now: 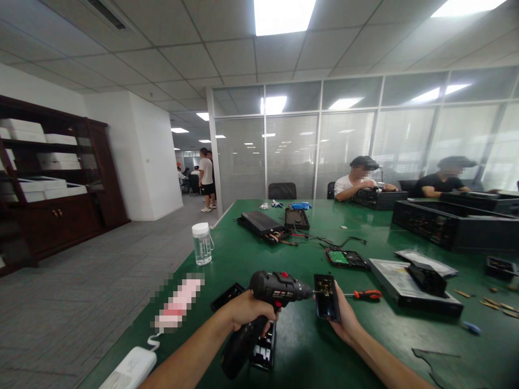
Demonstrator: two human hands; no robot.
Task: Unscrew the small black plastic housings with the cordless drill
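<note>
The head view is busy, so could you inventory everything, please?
Table: one, green, foreground
Drill: one, black and red, centre
Casing: one, black, beside drill
Screwdriver: one, orange and black, right of casing
Circuit board: one, green, beyond casing
Bottle: one, clear, table's left
Large cases: three, black, table's right
Other parts: many, mixed, across table
Cabinet: one, brown, left
Ceiling lights: several, white, overhead
People at table: two, dark caps, right
Left hand: one, bare, around drill
Right hand: one, bare, holding casing

The left hand (250, 310) holds a power drill (275, 286) to a black casing (327, 309) in the fingers of the right hand (347, 316), an orange-handled screwdriver (367, 295) just beside them.
</note>
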